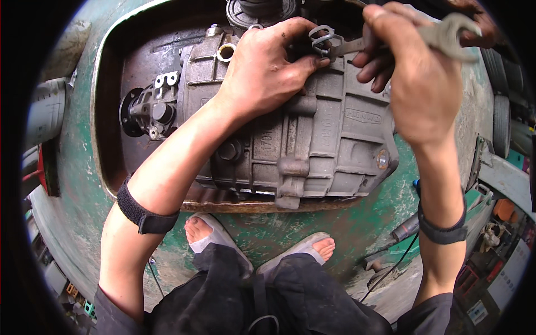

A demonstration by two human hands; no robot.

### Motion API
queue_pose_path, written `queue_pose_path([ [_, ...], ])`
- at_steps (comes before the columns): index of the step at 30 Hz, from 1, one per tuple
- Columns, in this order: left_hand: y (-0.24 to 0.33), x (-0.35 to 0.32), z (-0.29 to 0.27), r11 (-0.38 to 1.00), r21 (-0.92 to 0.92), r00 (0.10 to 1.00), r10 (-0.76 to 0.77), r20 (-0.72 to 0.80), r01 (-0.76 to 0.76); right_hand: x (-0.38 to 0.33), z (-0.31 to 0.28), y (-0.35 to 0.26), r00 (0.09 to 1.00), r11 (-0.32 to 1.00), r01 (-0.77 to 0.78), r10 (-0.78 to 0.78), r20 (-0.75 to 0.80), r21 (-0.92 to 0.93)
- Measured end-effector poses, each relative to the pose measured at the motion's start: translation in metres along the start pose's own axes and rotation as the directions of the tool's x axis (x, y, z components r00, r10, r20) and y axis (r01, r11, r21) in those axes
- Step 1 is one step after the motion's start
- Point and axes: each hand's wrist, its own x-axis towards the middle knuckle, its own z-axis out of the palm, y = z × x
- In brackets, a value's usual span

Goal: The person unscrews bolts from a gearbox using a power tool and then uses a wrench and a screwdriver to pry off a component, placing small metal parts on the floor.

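A grey metal gearbox (329,128) lies in a worn, rust-edged tray (99,111). My left hand (268,64) rests over its top, thumb and index finger curled around a small fitting beside a bent wire loop (321,36); the other fingers and whatever they grip are hidden. My right hand (419,72) is closed around an open-end wrench (455,36), slightly blurred. One open jaw points up and right beyond my knuckles, while the wrench's other end reaches the fitting near my left fingertips.
Another hand (483,25) shows dimly at the upper right. My sandalled feet (204,229) stand at the tray's near edge on a worn green surface (223,268). Tyres (501,123) are at right, with a dark cable (393,268) nearby. A pale container (47,111) stands left.
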Motion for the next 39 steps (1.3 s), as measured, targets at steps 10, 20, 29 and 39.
queue_pose_path([
  [10,0.003,-0.002,-0.002,0.994,-0.058,0.995,-0.092,0.050,0.095,-0.064,-0.005,0.005,0.951,0.875,-0.281,0.310,-0.011,0.394],
  [20,-0.002,0.001,0.002,0.992,-0.129,0.999,-0.014,-0.049,0.008,0.016,-0.018,0.017,0.988,0.925,-0.148,0.154,0.012,0.349],
  [29,-0.003,0.000,0.001,0.998,-0.062,0.999,-0.002,-0.050,-0.001,0.019,-0.010,0.000,0.981,0.973,-0.145,0.117,0.156,0.177],
  [39,0.001,-0.001,0.001,0.999,-0.041,1.000,-0.007,-0.016,0.007,-0.059,-0.013,0.013,0.965,0.893,-0.257,0.260,0.044,0.369],
])
